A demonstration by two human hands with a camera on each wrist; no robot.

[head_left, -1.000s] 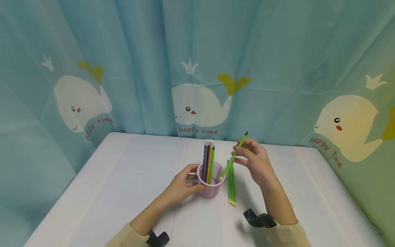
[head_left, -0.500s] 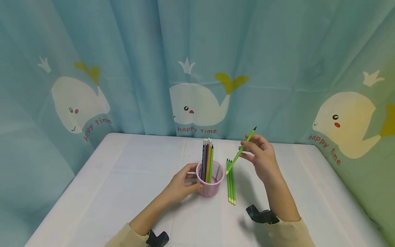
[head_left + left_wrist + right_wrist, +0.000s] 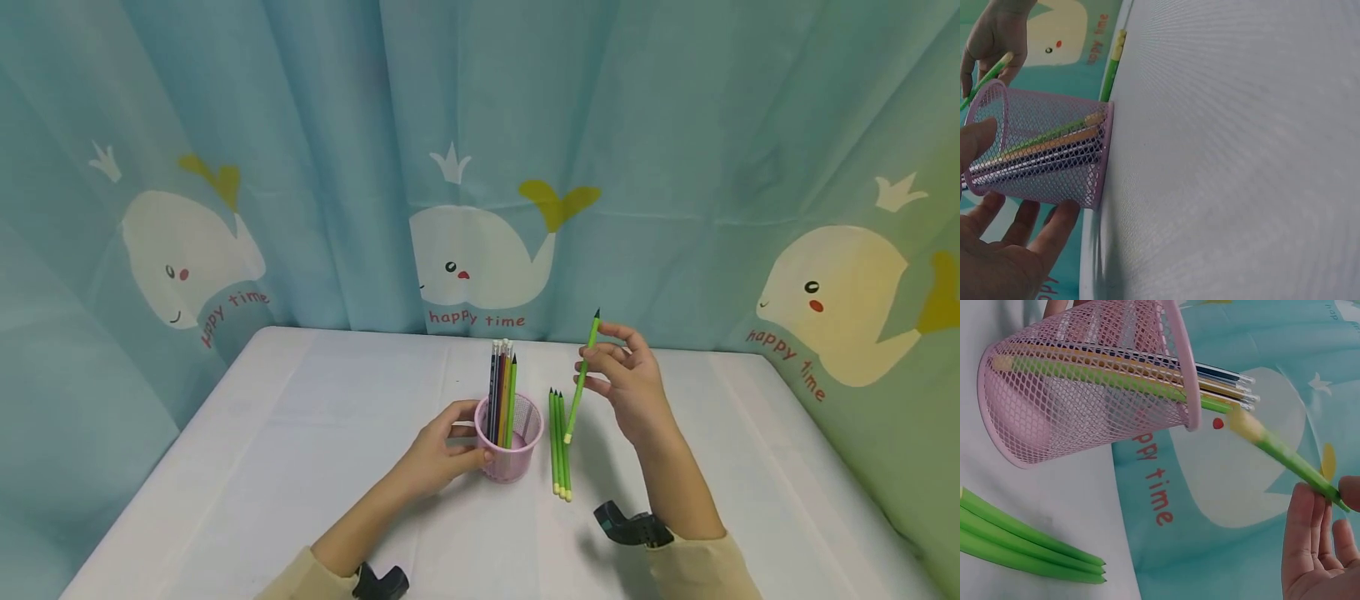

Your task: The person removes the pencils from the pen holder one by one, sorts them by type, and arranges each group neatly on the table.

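Note:
My left hand (image 3: 444, 450) grips a pink mesh pencil cup (image 3: 507, 467) from its left side, thumb at the front and fingers behind. Several pencils (image 3: 498, 392) stand in the cup, dark, yellow and one green, leaning to its left wall. Between thumb and fingers my right hand (image 3: 626, 379) pinches a green pencil (image 3: 581, 383), tip up and pale eraser end down, to the right of the cup. In the right wrist view that eraser end overlaps the pencils at the cup's rim (image 3: 1190, 369). Three green pencils (image 3: 559, 446) lie side by side on the table, right of the cup.
The white table (image 3: 315, 417) reaches back to a blue-green curtain (image 3: 645, 167) printed with whales. Black wrist straps (image 3: 633, 527) sit at both cuffs.
My right hand with the green pencil first moved right, away from the cup, then back slightly left. The pencil now stands more upright, its eraser end lower. The left hand stays on the cup.

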